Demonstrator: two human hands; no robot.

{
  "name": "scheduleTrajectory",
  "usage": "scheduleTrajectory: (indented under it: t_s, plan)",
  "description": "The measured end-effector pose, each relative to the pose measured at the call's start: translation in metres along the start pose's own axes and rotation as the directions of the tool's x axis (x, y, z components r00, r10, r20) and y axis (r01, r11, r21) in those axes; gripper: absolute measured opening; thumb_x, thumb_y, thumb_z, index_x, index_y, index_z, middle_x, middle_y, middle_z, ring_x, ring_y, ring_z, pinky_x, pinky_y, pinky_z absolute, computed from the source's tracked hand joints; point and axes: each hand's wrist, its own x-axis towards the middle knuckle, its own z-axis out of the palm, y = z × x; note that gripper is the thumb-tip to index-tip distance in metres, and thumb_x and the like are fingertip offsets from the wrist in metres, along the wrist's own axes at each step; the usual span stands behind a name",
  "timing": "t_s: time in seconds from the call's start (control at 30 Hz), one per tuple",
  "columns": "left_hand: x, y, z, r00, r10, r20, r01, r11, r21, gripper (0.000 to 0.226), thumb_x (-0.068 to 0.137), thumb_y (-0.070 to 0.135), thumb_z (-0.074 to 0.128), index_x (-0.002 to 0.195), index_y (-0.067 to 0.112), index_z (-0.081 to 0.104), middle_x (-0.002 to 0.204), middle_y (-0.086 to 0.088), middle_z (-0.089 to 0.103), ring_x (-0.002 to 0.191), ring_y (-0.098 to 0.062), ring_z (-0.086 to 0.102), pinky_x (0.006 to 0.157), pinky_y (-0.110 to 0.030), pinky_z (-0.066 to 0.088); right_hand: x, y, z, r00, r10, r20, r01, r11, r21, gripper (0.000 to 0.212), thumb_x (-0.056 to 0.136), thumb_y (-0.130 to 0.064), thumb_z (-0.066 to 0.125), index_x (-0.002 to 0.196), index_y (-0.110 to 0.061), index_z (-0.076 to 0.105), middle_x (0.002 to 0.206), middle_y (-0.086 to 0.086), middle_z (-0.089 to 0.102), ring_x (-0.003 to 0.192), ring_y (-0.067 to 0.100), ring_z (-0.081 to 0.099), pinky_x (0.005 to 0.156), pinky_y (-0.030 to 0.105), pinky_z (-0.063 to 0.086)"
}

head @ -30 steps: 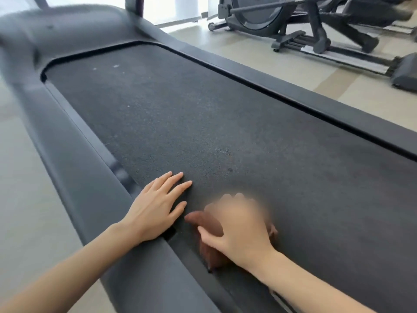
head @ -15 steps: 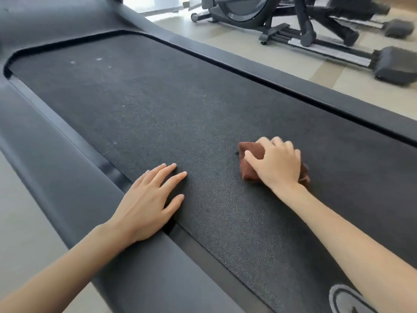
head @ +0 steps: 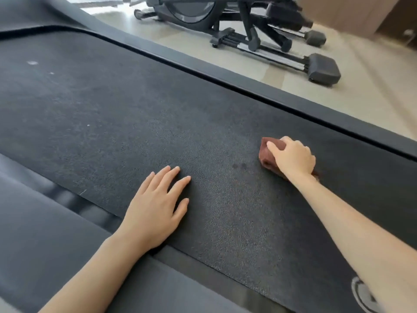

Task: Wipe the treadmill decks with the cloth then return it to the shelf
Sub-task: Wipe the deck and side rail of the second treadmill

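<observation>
1. Head view, right hand: its fingers curl over the bunched brown cloth and press it onto the treadmill deck. The wad probably gives a firmer scrubbing pad.
2. Same view, left hand: flat on the deck with fingers straight and spread, holding nothing, well apart from the right hand, its heel at the side rail. It likely braces the lean.
3. Pale specks far beyond the left hand suggest wiping remains. No shelf is visible.
</observation>
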Motion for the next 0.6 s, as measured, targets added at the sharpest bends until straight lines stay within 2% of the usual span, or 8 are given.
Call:
scheduleTrajectory:
  t_s: [0.03,0.1,0.23,0.33,0.4,0.47,0.6]
  plan:
    - [0.000,-0.003,0.000,1.000,0.008,-0.005,-0.008,1.000,-0.014,0.065,0.087,0.051,0.013,0.141,0.026,0.038,0.151,-0.001,0.030,0.142,-0.019,0.018,0.116,-0.034,0.005,0.002,-0.011,0.006,0.997,0.073,-0.021,-0.073,0.997,-0.011,0.048,0.090,-0.059,0.042,0.119,-0.024,0.057,0.121,0.014,0.058,0.113,0.039,0.049,0.094,0.047,0.037]
    - [0.001,-0.012,0.001,0.999,0.036,-0.014,-0.037,0.999,-0.035,0.057,0.091,0.048,0.019,0.143,0.029,0.033,0.153,0.003,0.024,0.143,-0.014,0.012,0.115,-0.029,-0.001,-0.009,-0.037,0.013,0.995,0.078,-0.055,-0.080,0.996,-0.025,0.048,0.089,-0.059,0.042,0.118,-0.024,0.057,0.120,0.013,0.058,0.112,0.038,0.049,0.093,0.046,0.036]
    - [0.000,-0.027,-0.001,0.998,0.061,-0.033,-0.064,0.995,-0.077,0.046,0.095,0.036,0.041,0.140,0.026,0.038,0.151,0.002,0.029,0.143,-0.017,0.016,0.115,-0.030,0.005,-0.077,-0.079,0.003,0.982,-0.187,-0.020,0.188,0.982,0.024,0.039,0.085,-0.060,0.046,0.105,-0.029,0.061,0.106,0.003,0.061,0.101,0.030,0.051,0.084,0.039,0.037]
    - [-0.002,-0.025,-0.006,0.999,0.013,-0.033,-0.018,0.991,-0.135,0.045,0.092,0.028,0.050,0.137,0.020,0.045,0.149,-0.004,0.035,0.141,-0.023,0.021,0.115,-0.037,0.013,-0.157,-0.089,-0.018,0.900,-0.435,-0.008,0.431,0.890,0.148,0.035,0.080,-0.060,0.048,0.093,-0.031,0.062,0.088,-0.006,0.057,0.084,0.021,0.051,0.074,0.036,0.038]
    - [-0.004,-0.022,-0.008,1.000,0.003,-0.024,-0.007,0.990,-0.144,0.046,0.092,0.027,0.050,0.137,0.019,0.045,0.150,-0.005,0.033,0.142,-0.024,0.020,0.116,-0.038,0.011,-0.193,-0.078,-0.032,0.841,-0.540,0.010,0.531,0.829,0.175,0.033,0.078,-0.060,0.048,0.089,-0.033,0.063,0.082,-0.009,0.054,0.078,0.017,0.049,0.069,0.033,0.039]
    - [-0.007,-0.020,-0.008,1.000,0.004,-0.030,-0.008,0.991,-0.132,0.047,0.094,0.028,0.046,0.139,0.020,0.041,0.151,-0.004,0.029,0.143,-0.022,0.016,0.117,-0.037,0.009,-0.197,-0.061,-0.037,0.826,-0.564,0.014,0.556,0.818,0.150,0.032,0.076,-0.060,0.049,0.086,-0.033,0.064,0.079,-0.010,0.054,0.076,0.015,0.050,0.068,0.031,0.040]
    - [-0.011,-0.020,-0.006,0.999,0.016,-0.040,-0.021,0.992,-0.121,0.047,0.094,0.031,0.043,0.140,0.021,0.039,0.152,-0.003,0.028,0.143,-0.021,0.014,0.116,-0.036,0.006,-0.146,-0.049,-0.028,0.892,-0.452,-0.009,0.450,0.886,0.109,0.033,0.079,-0.058,0.051,0.088,-0.029,0.065,0.083,-0.007,0.058,0.083,0.018,0.053,0.073,0.034,0.043]
